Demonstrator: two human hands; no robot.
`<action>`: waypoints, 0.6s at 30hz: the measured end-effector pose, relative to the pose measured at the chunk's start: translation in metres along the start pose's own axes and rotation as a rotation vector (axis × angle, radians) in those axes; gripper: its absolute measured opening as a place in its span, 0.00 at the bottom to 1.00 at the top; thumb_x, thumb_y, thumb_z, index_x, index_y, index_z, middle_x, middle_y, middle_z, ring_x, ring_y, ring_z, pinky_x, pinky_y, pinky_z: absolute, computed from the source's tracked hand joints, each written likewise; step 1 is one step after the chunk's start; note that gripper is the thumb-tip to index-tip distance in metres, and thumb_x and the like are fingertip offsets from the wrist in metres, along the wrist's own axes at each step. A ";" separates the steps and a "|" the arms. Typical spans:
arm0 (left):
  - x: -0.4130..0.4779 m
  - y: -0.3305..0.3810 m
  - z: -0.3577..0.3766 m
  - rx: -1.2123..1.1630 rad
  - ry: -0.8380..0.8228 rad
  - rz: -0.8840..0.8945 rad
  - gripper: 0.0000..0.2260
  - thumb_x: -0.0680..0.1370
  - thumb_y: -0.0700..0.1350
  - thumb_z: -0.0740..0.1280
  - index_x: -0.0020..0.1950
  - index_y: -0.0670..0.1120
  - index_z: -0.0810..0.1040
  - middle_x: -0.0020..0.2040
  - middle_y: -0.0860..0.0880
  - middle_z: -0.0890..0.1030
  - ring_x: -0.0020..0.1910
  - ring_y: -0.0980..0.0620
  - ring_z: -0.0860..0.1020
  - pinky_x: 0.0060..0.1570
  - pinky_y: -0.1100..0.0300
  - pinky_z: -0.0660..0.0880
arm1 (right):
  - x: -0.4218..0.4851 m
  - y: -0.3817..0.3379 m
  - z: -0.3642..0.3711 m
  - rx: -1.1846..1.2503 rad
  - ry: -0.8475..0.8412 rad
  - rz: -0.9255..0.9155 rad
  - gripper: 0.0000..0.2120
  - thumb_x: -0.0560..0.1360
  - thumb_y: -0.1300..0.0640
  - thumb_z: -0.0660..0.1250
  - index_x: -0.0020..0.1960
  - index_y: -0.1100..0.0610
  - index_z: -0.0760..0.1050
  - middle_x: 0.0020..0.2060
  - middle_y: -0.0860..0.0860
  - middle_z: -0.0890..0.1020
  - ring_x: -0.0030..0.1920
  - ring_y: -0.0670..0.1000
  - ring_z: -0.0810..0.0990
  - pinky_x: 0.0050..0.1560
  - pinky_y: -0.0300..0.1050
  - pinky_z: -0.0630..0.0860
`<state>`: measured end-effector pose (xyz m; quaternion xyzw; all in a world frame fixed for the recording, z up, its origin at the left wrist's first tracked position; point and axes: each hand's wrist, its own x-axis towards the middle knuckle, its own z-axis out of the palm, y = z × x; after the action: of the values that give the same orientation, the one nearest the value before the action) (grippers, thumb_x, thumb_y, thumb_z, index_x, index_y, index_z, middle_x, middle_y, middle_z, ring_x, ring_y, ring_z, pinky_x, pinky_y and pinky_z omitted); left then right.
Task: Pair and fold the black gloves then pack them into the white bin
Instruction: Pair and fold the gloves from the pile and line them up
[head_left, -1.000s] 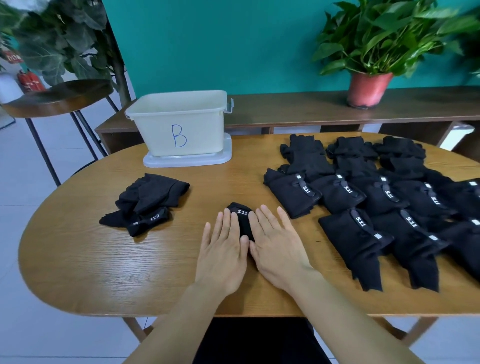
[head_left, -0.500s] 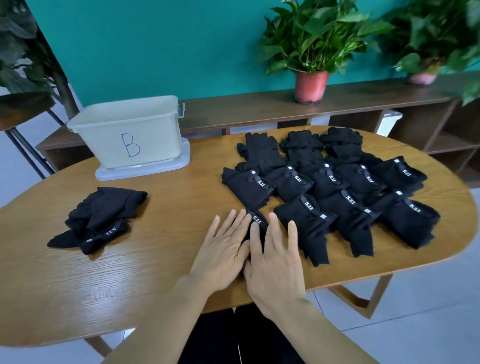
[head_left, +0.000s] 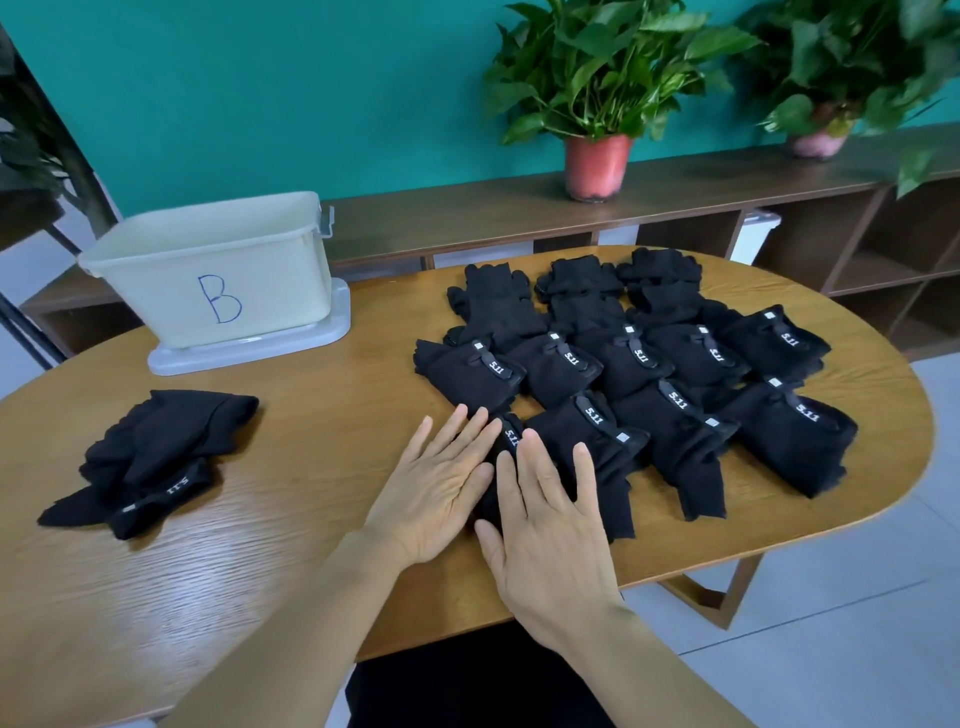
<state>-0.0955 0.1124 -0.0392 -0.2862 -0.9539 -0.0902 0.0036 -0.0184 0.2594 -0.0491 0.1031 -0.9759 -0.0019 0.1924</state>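
Our left hand (head_left: 436, 488) and right hand (head_left: 550, 530) press flat, gripping nothing, on the folded glove (head_left: 506, 439) at 6 o'clock, so we risk it springing open when lifted toward the white bin (head_left: 208, 270) at 10 o'clock

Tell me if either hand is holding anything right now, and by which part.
Nothing is gripped. The left hand and right hand lie flat, fingers straight, on a black glove against the table.

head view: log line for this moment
step: flatten glove | left hand: flat on glove | right hand: flat on glove | bin: back left, untouched
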 end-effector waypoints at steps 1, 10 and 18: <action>0.002 -0.001 0.000 0.007 -0.001 0.002 0.32 0.75 0.63 0.27 0.79 0.56 0.38 0.79 0.60 0.37 0.73 0.65 0.29 0.74 0.58 0.30 | 0.000 0.000 0.001 -0.003 0.012 -0.003 0.31 0.80 0.44 0.49 0.70 0.67 0.71 0.69 0.63 0.73 0.76 0.58 0.61 0.73 0.66 0.51; -0.002 0.000 -0.001 0.027 0.114 -0.090 0.29 0.77 0.62 0.28 0.78 0.55 0.38 0.79 0.57 0.39 0.75 0.61 0.30 0.74 0.59 0.29 | -0.001 0.001 0.004 0.027 0.060 0.017 0.31 0.81 0.43 0.49 0.72 0.64 0.69 0.70 0.62 0.71 0.77 0.58 0.58 0.73 0.68 0.52; -0.040 0.004 -0.001 -0.021 0.176 -0.230 0.32 0.77 0.64 0.29 0.80 0.54 0.40 0.80 0.56 0.41 0.76 0.61 0.33 0.74 0.59 0.31 | 0.000 0.003 -0.001 0.068 0.066 0.011 0.30 0.80 0.43 0.49 0.74 0.60 0.67 0.72 0.61 0.70 0.75 0.59 0.63 0.71 0.69 0.54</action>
<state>-0.0605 0.0935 -0.0395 -0.1659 -0.9755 -0.1247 0.0737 -0.0190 0.2625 -0.0478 0.1044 -0.9691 0.0358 0.2207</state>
